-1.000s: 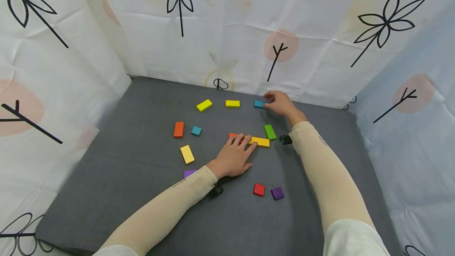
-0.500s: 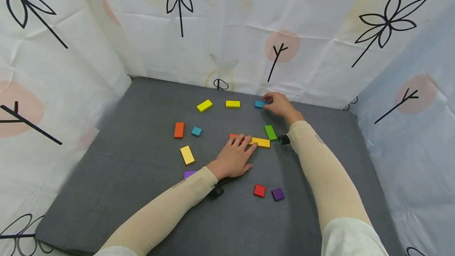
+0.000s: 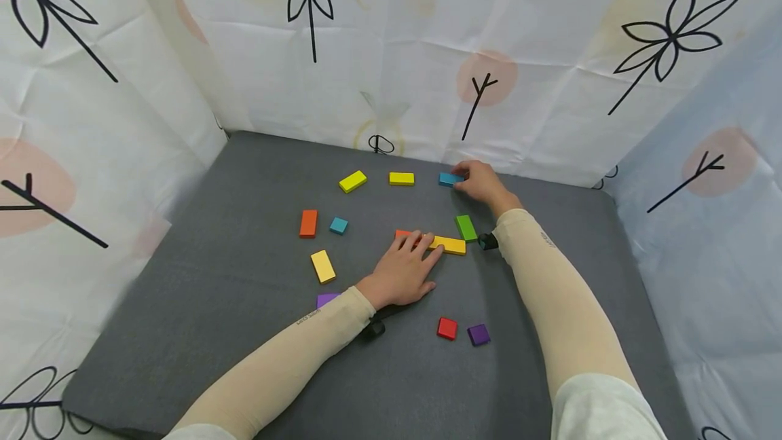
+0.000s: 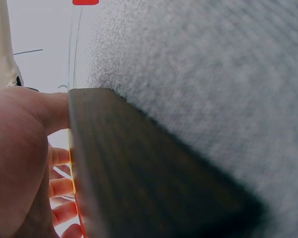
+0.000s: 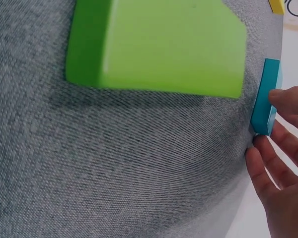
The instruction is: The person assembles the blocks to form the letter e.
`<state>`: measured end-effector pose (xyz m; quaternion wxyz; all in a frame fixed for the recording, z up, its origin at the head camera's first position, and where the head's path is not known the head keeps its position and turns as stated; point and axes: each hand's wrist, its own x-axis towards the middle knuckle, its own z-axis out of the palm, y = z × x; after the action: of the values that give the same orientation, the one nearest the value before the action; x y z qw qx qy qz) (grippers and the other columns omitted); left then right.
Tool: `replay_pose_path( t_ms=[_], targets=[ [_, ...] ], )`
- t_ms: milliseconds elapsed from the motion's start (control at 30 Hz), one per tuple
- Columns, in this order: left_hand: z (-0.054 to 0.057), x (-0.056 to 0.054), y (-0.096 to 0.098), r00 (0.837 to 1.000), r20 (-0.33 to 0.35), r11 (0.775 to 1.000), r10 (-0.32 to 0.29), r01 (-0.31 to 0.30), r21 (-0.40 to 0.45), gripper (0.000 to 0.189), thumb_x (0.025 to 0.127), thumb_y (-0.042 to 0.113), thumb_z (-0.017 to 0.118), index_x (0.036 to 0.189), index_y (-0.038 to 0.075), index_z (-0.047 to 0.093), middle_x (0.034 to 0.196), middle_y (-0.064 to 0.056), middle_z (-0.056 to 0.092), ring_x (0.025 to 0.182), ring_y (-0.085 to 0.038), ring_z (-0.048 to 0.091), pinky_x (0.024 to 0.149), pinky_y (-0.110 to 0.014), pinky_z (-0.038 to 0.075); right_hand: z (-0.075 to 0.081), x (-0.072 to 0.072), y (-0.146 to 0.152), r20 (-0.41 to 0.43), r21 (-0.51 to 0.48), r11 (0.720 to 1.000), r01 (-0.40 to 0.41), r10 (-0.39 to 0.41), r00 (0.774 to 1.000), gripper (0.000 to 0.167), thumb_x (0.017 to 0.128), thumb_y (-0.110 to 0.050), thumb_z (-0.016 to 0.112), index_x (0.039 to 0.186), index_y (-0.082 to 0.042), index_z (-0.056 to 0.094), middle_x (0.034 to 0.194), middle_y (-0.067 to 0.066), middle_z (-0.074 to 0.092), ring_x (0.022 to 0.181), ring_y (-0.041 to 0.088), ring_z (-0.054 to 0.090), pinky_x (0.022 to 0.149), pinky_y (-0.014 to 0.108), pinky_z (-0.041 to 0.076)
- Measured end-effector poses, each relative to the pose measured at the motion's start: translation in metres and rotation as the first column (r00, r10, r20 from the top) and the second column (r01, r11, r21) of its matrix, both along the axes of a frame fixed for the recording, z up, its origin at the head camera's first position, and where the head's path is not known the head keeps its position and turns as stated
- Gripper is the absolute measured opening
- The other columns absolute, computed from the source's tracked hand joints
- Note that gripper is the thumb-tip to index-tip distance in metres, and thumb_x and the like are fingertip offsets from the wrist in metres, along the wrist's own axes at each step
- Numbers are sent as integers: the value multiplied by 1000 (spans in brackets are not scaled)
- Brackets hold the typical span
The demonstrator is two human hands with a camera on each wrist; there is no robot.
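Note:
At the back of the table, my right hand (image 3: 484, 182) holds a blue block (image 3: 450, 179) by its right end. In the right wrist view the thumb presses one face of that blue block (image 5: 266, 96), with the other fingers bent around its far side. My left hand (image 3: 400, 270) lies with spread fingers over an orange-red block (image 3: 401, 233) and a yellow-orange block (image 3: 449, 245), which sit in a row. A green block (image 3: 466, 228) stands near the row's right end. Close to the left wrist camera is a dark, blurred long block-like shape (image 4: 139, 168).
Two yellow blocks (image 3: 401, 179) lie along the back. To the left are an orange block (image 3: 308, 224), a small blue block (image 3: 339, 225), a pale yellow block (image 3: 323, 267) and a partly covered purple block (image 3: 326, 299). Red (image 3: 447, 328) and dark purple (image 3: 479, 335) blocks lie in front.
Both hands and all blocks keep practically the same places. The view has shifted very slightly.

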<state>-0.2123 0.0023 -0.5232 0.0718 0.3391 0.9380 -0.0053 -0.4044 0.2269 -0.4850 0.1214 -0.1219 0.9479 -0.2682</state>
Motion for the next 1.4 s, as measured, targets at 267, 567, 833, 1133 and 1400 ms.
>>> replay_pose_path(
  t_ms=[267, 567, 833, 1133, 1400],
  targets=[
    [1, 2, 2, 1000, 8, 1000, -4, 4, 0, 79, 108, 59, 59, 173, 22, 32, 176, -10, 26, 159, -33, 23, 127, -52, 24, -5, 5, 2, 13, -7, 1000, 26, -26, 1000, 37, 109, -9, 66, 144, 1, 66, 141, 22, 65, 128, 39, 61, 109, 54, 49],
    [-1, -2, 2, 999, 45, 1000, 6, -7, 20, 80, 108, 57, 61, 173, 22, 31, 177, -10, 24, 160, -34, 21, 128, -55, 22, -3, 6, 4, -7, -9, 1000, 11, -11, 1000, 35, 108, -10, 67, 141, 1, 68, 136, 23, 66, 122, 39, 62, 106, 55, 50],
    [-1, -2, 2, 999, 34, 1000, 5, -6, 18, 80, 108, 58, 60, 173, 22, 31, 177, -10, 24, 160, -35, 21, 128, -54, 23, 2, 10, 3, -21, -17, 1000, -7, 6, 1000, 34, 108, -12, 68, 140, 1, 69, 134, 22, 66, 122, 39, 61, 105, 55, 49],
    [-1, -1, 1, 1000, 13, 1000, -1, 1, 22, 79, 108, 57, 60, 173, 21, 32, 176, -11, 26, 160, -35, 22, 128, -53, 22, 3, 13, 2, -37, -23, 999, -39, 38, 999, 36, 107, -14, 69, 141, 0, 68, 133, 21, 67, 120, 38, 62, 103, 55, 50],
    [-1, -1, 0, 1000, 3, 1000, -2, 2, 25, 79, 108, 58, 60, 173, 22, 32, 177, -11, 25, 161, -35, 22, 128, -53, 22, 8, 21, 0, -41, -55, 998, -43, 41, 998, 35, 106, -13, 71, 139, -1, 69, 129, 20, 68, 116, 36, 63, 100, 55, 52]
  ],
)
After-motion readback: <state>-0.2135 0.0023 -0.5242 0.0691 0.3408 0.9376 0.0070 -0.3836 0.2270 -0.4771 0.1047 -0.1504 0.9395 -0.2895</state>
